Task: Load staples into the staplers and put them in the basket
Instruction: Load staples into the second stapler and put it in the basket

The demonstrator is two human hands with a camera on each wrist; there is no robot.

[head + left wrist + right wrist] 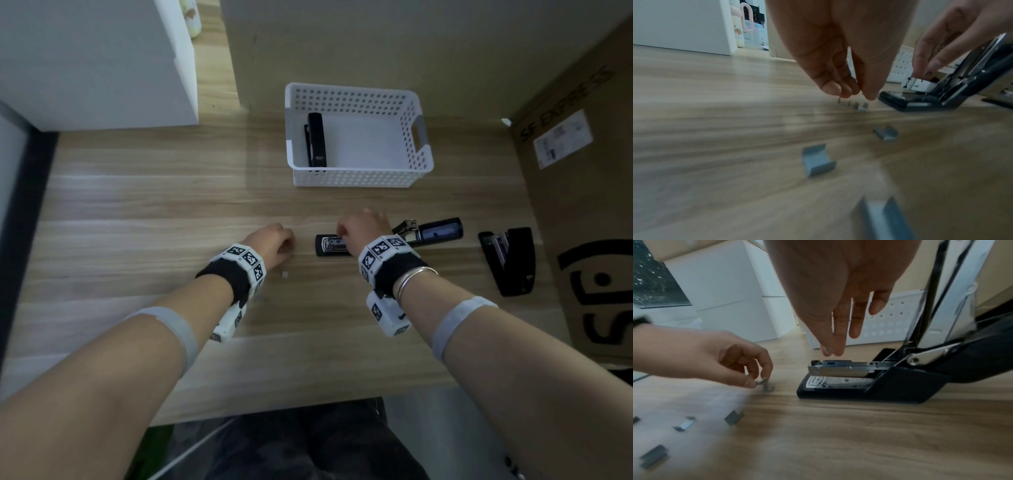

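A black stapler (334, 246) lies flipped open on the wooden table, its lid (440, 230) swung back to the right and its metal magazine (838, 368) bare. My right hand (831, 352) hangs over the magazine with straight fingers, thumb and forefinger tips together just above it, and nothing shows between them. To the stapler's left, my left hand (856, 95) pinches a short staple strip (764, 384) at the table top. The white perforated basket (356, 178) stands behind, with one black stapler (315, 140) lying in its left side.
A second open black stapler (510, 260) lies at the right, beside a cardboard box (582, 205). Loose staple pieces (818, 160) are scattered on the table (154, 192) near my left wrist. A white cabinet (96, 61) stands at the back left.
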